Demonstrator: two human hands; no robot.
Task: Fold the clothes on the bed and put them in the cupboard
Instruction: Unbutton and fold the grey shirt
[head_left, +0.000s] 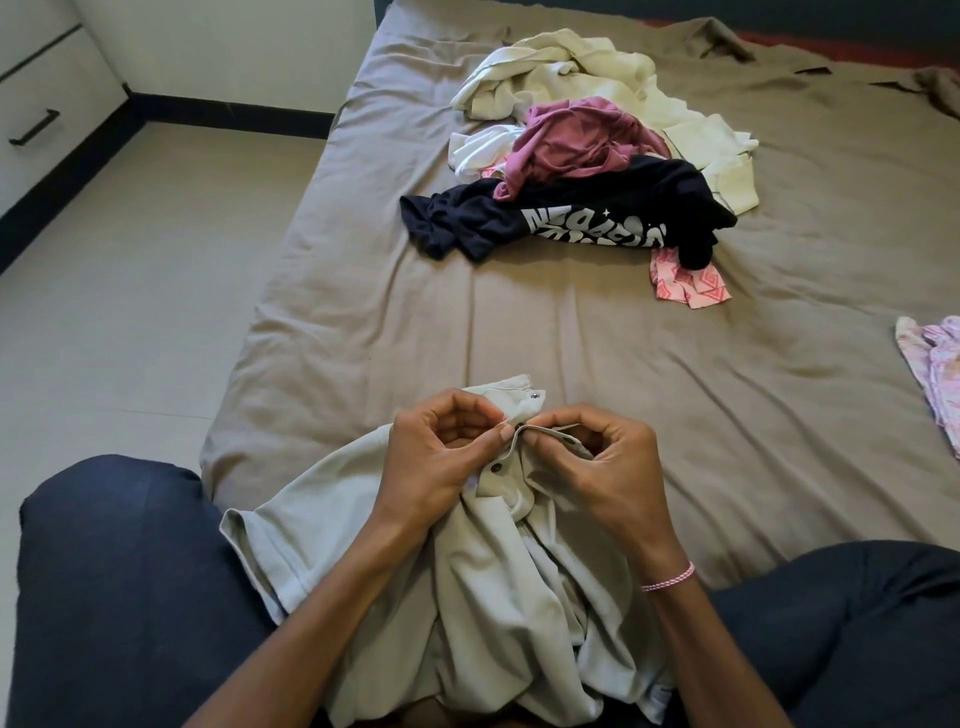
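Shirt (467, 597) lies bunched at 6 o'clock, its long axis running toward 12. Left hand (436, 457) and right hand (608, 467), both curled, pinch its placket (524, 431) from 9 and 3. Pile (587, 171) lies at 12.

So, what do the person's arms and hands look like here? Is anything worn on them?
No sleeves are in view, and both arms are bare up to the edge of the picture. The right hand has a thin band of twisted pink and white thread around its wrist. The left hand and its wrist carry nothing. No ring or watch shows on either hand.
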